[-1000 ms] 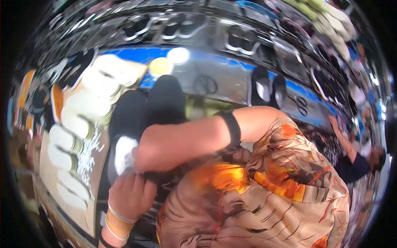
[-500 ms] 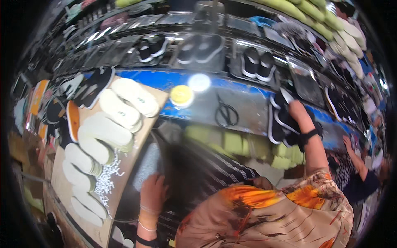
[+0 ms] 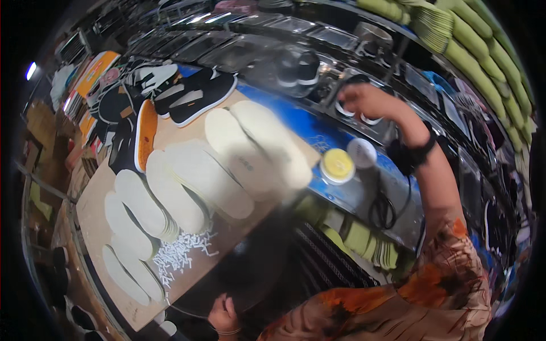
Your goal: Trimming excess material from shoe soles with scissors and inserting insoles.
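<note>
My right hand (image 3: pixel 368 102) reaches over a pair of black shoes with white soles (image 3: pixel 371 120) on the tray line behind the bench. Its fingers are bent but apart and partly blurred, with nothing seen in them. Whether they touch the shoes is hidden. Low in the view, my left hand (image 3: pixel 224 314) hovers near my lap beside the board's near edge, empty, its fingers loosely bent. Nearest to it on the board (image 3: pixel 91 193) are stacks of pale insoles (image 3: pixel 196 170) and a heap of small white strips (image 3: pixel 181 253).
A yellow-topped round tub (image 3: pixel 338 165), a white lid (image 3: pixel 362 153) and black scissors (image 3: pixel 382 209) lie on the blue-edged metal bench. Black shoe pieces (image 3: pixel 196 94) and an orange insole (image 3: pixel 145 136) top the board. Green insoles (image 3: pixel 369 244) sit below the bench, more (image 3: pixel 472 51) on the upper shelf.
The view has turned left. My right hand has left the black shoes on the bench's right and moved to the pair on the trays. My left hand sits lower in view.
</note>
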`<control>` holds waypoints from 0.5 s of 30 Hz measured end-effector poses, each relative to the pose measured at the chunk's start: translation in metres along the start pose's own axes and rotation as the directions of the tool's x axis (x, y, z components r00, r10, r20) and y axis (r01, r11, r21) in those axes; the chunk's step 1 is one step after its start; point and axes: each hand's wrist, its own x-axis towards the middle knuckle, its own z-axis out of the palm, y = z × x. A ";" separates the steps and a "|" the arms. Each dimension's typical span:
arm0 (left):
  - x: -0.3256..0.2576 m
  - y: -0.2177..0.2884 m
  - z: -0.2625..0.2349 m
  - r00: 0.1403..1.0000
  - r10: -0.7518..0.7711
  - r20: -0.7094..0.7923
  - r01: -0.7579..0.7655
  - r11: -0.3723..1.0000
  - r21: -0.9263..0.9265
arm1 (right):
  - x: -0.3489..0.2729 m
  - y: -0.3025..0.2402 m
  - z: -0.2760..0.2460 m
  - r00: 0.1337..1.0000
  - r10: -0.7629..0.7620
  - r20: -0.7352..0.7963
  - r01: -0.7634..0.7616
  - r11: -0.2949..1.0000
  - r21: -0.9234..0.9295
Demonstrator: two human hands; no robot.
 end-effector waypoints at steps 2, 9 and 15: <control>0.010 0.002 0.003 0.997 -0.065 -0.040 0.066 0.998 0.023 | 0.095 -0.005 0.004 0.994 -0.027 -0.102 0.007 0.980 -0.200; 0.023 -0.003 0.006 0.977 -0.203 -0.068 0.212 0.964 0.163 | 0.338 0.053 0.027 0.974 -0.151 -0.169 0.064 0.900 -0.432; 0.017 0.002 0.001 0.964 -0.266 -0.021 0.264 0.940 0.217 | 0.382 0.115 0.037 0.930 -0.368 0.021 0.174 0.389 -0.904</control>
